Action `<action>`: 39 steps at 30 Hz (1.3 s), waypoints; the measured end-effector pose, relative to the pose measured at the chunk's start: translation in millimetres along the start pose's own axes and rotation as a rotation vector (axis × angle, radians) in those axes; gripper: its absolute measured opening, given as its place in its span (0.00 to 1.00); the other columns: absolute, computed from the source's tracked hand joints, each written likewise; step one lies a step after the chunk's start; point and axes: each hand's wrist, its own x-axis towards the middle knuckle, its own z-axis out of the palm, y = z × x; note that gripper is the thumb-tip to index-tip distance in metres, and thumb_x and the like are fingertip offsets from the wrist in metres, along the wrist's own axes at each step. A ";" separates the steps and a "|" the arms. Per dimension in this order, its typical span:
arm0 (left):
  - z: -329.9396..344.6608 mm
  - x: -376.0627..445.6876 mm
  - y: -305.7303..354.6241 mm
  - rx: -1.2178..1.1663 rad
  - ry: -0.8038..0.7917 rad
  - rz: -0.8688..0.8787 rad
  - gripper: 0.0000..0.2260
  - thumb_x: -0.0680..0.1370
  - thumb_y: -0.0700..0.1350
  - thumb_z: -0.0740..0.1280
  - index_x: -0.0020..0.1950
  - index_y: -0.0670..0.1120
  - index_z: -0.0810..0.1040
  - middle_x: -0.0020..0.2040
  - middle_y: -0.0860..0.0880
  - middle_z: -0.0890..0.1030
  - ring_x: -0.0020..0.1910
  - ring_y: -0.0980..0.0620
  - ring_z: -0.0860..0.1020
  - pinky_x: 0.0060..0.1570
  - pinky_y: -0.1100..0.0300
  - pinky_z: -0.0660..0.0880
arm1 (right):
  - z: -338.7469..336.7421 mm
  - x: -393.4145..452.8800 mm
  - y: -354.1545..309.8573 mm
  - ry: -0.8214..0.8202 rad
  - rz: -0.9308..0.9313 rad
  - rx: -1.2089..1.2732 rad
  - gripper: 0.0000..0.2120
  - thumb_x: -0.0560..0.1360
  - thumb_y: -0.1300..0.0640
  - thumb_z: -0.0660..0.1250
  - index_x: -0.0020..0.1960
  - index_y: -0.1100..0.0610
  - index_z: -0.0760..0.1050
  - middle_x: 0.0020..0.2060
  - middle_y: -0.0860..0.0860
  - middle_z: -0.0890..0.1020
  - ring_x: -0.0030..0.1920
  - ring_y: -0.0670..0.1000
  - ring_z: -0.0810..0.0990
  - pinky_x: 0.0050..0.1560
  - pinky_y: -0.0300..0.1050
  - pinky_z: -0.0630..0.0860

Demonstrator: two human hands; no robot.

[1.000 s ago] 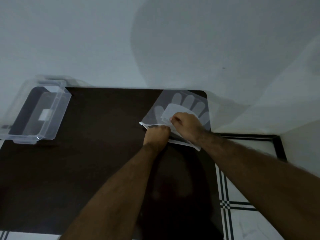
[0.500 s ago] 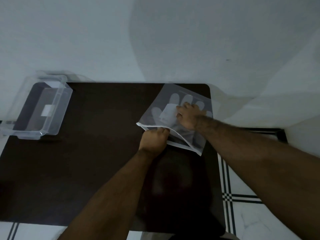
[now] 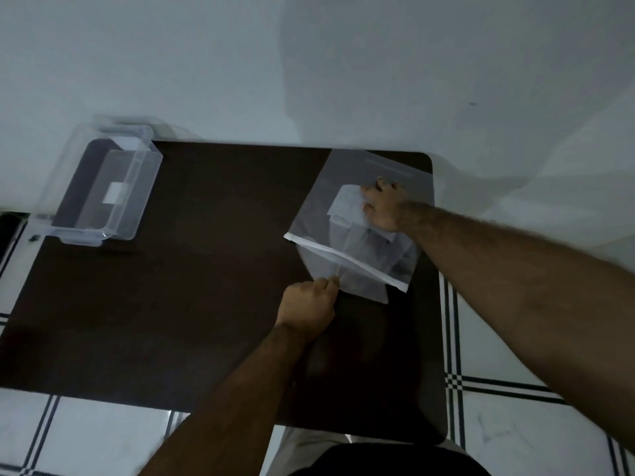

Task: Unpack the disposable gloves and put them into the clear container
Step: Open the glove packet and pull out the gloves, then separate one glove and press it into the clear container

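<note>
A translucent zip bag (image 3: 318, 201) of disposable gloves lies on the right part of the dark table (image 3: 206, 286), its white zip strip (image 3: 347, 257) facing me. My right hand (image 3: 383, 206) rests on the bag's far half, fingers curled into it over a white paper insert. At the bag's mouth, my left hand (image 3: 307, 304) pinches the thin clear gloves (image 3: 364, 286), which stick out past the zip strip. The clear container (image 3: 137, 201) stands empty at the table's far left corner, well apart from both hands.
The table's far edge meets a white wall (image 3: 240, 80). White floor tiles with dark lines (image 3: 515, 424) show to the right and in front. Part of my clothing (image 3: 360, 458) is visible at the bottom edge.
My right hand has slid farther up the bag. My left hand has drawn back toward me, and the gloves now stick out of the bag's mouth.
</note>
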 end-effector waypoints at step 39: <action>1.5 -166.1 50.2 0.054 -0.225 -0.115 0.18 0.76 0.48 0.73 0.64 0.45 0.81 0.37 0.50 0.84 0.26 0.50 0.79 0.27 0.60 0.61 | 60.1 -136.5 -70.9 0.419 -0.318 -0.149 0.12 0.82 0.52 0.66 0.62 0.56 0.77 0.63 0.56 0.78 0.63 0.61 0.79 0.64 0.62 0.75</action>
